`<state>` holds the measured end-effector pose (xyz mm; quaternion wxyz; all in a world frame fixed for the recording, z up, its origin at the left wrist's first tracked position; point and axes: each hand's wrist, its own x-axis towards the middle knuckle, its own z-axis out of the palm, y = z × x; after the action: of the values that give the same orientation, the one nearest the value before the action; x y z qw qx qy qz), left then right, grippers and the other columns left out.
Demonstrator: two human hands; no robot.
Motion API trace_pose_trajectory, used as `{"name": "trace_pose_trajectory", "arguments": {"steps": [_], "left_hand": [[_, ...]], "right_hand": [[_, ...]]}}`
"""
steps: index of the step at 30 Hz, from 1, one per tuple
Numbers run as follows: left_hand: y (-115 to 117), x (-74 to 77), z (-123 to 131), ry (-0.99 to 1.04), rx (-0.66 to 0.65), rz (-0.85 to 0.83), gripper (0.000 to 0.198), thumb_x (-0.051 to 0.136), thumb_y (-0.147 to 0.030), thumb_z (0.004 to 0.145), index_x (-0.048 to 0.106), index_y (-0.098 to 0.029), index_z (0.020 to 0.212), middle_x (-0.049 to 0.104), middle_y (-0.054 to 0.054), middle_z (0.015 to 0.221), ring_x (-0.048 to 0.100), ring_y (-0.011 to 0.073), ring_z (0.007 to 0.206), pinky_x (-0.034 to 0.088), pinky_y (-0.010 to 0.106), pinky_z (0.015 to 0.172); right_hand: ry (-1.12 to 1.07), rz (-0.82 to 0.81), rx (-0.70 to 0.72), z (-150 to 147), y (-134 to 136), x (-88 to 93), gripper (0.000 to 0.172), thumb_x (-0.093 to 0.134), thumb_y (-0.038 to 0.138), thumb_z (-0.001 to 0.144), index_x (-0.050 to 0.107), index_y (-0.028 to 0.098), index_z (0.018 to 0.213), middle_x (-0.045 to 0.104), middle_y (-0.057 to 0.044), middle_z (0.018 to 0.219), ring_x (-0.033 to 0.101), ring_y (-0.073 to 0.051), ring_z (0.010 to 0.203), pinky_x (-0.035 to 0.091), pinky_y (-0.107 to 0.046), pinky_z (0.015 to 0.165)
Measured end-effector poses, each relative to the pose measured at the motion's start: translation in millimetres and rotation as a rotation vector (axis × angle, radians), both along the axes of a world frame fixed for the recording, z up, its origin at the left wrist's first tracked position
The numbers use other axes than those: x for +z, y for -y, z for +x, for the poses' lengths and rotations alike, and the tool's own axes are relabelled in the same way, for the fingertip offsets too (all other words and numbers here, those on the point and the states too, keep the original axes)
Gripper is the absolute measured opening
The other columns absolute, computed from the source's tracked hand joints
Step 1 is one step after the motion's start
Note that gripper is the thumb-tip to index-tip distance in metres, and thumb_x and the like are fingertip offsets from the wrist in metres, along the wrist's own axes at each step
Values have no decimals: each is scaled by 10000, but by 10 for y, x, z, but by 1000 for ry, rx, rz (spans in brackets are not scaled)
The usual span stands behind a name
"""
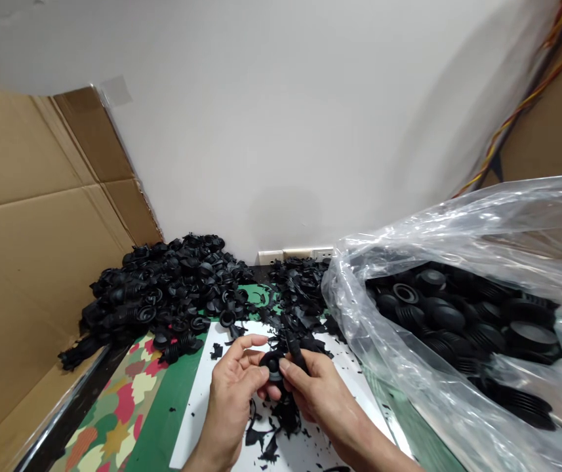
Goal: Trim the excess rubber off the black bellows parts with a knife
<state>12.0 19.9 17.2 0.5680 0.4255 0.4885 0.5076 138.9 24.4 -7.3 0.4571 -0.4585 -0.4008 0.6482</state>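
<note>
Above a white sheet point(192, 419), my left hand point(231, 387) pinches a round black rubber part point(273, 364) between thumb and fingers. Its ring-shaped end faces up towards me. My right hand point(317, 393) is closed around a black pen-like tool point(294, 351), with the thumb against the right side of the rubber part. What kind of tool it is, and its working end, I cannot make out. Torn black rubber scraps point(285, 416) lie on the sheet below both hands.
A heap of black rubber parts point(162, 288) lies at the left, beside a cardboard panel point(39, 190). More scraps point(303, 282) are piled against the wall. On the right, a clear plastic bag point(359, 314) holds several ribbed black rubber bellows point(442, 314).
</note>
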Motion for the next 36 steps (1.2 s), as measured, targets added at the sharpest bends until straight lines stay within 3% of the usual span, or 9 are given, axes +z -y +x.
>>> {"name": "trace_pose_trajectory", "arguments": {"steps": [4,14,22,28,36], "left_hand": [[10,-5,10,-55,14,40,253,645,-171,654,646,-197,905,653,-32,648,598,101,471,429,213,501],[-24,-39,-56,29,-30,-48,214,648,-175,654,608,-164,864,663,-10,637,612,113,457,392,211,486],[-28,-62,-15,-93,6,-7,154,594,-151,652,622,-158,803,612,-40,577,563,84,420,385,184,433],[-40,-106,20,-285,58,61,125,638,-158,607,610,-160,729,539,-65,567,496,79,442,435,180,396],[-51,-98,49,-193,86,48,97,594,-129,550,632,-165,631,600,-37,524,534,113,482,445,201,439]], "right_hand": [[26,8,-1,1,19,27,256,595,422,700,502,199,618,341,101,403,231,-67,366,189,-234,412],[150,83,-5,-3,42,16,199,531,339,768,534,189,637,397,87,429,278,-81,377,242,-237,434],[294,213,-21,-3,63,57,218,503,338,775,587,162,679,623,-30,641,529,-188,626,391,-281,586],[467,255,-21,-17,89,50,226,431,345,787,544,170,698,627,-61,712,550,-228,691,399,-311,617],[566,311,9,-33,87,75,226,369,322,798,515,187,691,615,-77,692,536,-228,661,386,-319,607]]}}
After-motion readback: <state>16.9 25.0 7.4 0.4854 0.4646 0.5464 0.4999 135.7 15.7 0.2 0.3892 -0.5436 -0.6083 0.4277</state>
